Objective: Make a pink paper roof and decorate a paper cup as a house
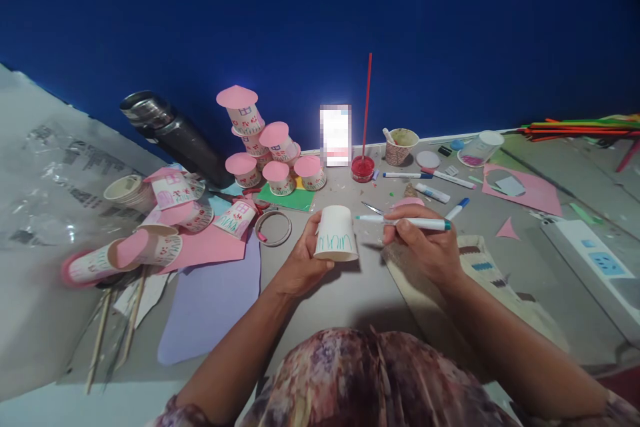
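Note:
A white paper cup [336, 228] is upside down in my left hand [303, 257], its fingers closed round the left side. Green strokes like grass run along the cup's wide rim. My right hand [427, 247] grips a green marker [405, 221], whose pale green tip points left, a little apart from the cup. Left of the cup a roll of tape [273, 228] lies on the table. Behind, finished-looking paper-cup houses with pink cone roofs [279, 172] are stacked and grouped, with red flowers and green grass drawn on them.
More decorated cups [175, 190] crowd the left, beside purple foam sheet [215, 313] and a black flask [175, 137]. A lit phone [335, 137] leans on the blue wall. Markers [433, 193], a patterned cup [400, 150] and a power strip [593, 273] lie to the right.

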Available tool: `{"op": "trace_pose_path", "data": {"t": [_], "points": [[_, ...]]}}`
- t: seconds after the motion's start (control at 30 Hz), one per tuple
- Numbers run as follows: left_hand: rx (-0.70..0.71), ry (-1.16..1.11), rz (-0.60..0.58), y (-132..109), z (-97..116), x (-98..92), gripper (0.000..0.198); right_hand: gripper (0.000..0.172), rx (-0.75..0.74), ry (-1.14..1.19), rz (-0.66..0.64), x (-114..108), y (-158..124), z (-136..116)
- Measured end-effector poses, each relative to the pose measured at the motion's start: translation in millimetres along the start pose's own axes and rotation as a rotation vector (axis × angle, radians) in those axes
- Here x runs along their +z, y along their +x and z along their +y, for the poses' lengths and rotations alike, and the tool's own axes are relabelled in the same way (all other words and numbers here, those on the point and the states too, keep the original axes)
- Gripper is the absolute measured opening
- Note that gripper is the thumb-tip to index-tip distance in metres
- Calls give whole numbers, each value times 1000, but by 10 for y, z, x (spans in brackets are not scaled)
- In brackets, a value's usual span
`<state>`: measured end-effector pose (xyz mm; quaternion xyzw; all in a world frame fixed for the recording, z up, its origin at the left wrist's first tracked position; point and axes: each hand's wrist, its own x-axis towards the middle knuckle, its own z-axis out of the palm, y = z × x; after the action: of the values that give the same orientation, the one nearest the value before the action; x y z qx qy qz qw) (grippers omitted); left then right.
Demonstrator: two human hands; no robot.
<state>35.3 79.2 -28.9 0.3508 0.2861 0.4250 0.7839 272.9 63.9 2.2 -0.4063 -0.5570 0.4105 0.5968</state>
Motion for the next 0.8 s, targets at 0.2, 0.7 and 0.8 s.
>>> {"op": "trace_pose_path", "data": {"t": [0.2,0.7,0.8], "points": [[-45,-3,-25,-29,-4,100,102,61,27,-189,-52,75,0,56],[115,293,-123,19,47,-27,98,89,-240,-575,-348,-29,66,138],[183,511,-117,8,111,-88,88,88,-280,-632,-419,-23,71,181]]}}
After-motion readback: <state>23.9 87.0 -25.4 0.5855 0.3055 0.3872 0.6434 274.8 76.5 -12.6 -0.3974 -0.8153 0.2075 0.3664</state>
